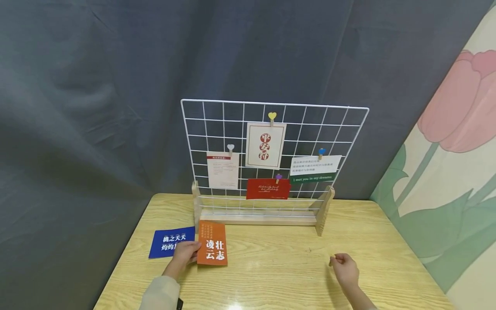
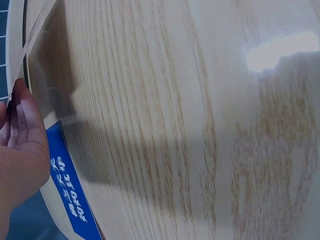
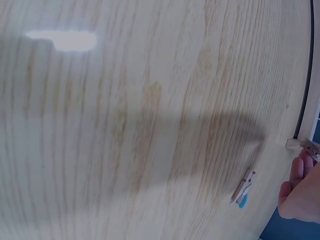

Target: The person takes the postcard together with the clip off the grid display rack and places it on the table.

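Observation:
My left hand (image 1: pixel 186 252) pinches the left edge of an orange card (image 1: pixel 212 243) with white characters, raised off the table. Partly behind that hand lies a blue card (image 1: pixel 162 243), also seen beyond the fingers in the left wrist view. At the right, my right hand (image 1: pixel 345 271) holds a small wooden clothespin (image 1: pixel 331 260) between thumb and fingers; the fingers hide much of it. A second clothespin (image 3: pixel 243 187), with a blue-green end, lies on the table near this hand in the right wrist view.
A white wire grid (image 1: pixel 302 114) stands in a wooden base (image 1: pixel 257 219) at the back of the table (image 1: pixel 271 275). Heart clothespins hold a white card (image 1: pixel 265 159), a pale pink card (image 1: pixel 223 174), a red card (image 1: pixel 267 193) and a green-and-white card (image 1: pixel 315 163) on it.

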{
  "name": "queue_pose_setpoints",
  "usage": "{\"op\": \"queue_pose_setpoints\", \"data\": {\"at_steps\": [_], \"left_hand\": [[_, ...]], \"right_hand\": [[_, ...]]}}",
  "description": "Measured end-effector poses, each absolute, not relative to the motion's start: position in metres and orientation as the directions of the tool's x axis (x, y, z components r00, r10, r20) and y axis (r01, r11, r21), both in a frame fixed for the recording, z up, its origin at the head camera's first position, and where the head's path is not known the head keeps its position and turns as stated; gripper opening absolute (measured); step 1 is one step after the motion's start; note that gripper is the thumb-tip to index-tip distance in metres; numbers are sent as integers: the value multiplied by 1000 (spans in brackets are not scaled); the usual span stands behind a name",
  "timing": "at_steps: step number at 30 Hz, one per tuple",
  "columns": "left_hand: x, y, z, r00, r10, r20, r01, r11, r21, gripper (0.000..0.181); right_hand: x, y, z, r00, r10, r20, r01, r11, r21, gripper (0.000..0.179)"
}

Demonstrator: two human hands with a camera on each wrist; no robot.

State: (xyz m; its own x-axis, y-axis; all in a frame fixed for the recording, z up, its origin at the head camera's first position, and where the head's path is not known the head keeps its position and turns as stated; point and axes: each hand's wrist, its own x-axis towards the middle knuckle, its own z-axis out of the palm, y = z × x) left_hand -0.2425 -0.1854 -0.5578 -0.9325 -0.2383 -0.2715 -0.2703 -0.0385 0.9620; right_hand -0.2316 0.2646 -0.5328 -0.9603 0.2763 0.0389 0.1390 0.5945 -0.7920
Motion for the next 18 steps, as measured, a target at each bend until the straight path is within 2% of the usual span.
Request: {"op": "queue_pose_setpoints", "data": {"at_steps": [18], "left_hand": [[-245,-184,-561,-912,-300,-280,-289,-17,957,30]], "right_hand": [[-223,288,-532,-982,165,-90,186,778,-600,34]]}}
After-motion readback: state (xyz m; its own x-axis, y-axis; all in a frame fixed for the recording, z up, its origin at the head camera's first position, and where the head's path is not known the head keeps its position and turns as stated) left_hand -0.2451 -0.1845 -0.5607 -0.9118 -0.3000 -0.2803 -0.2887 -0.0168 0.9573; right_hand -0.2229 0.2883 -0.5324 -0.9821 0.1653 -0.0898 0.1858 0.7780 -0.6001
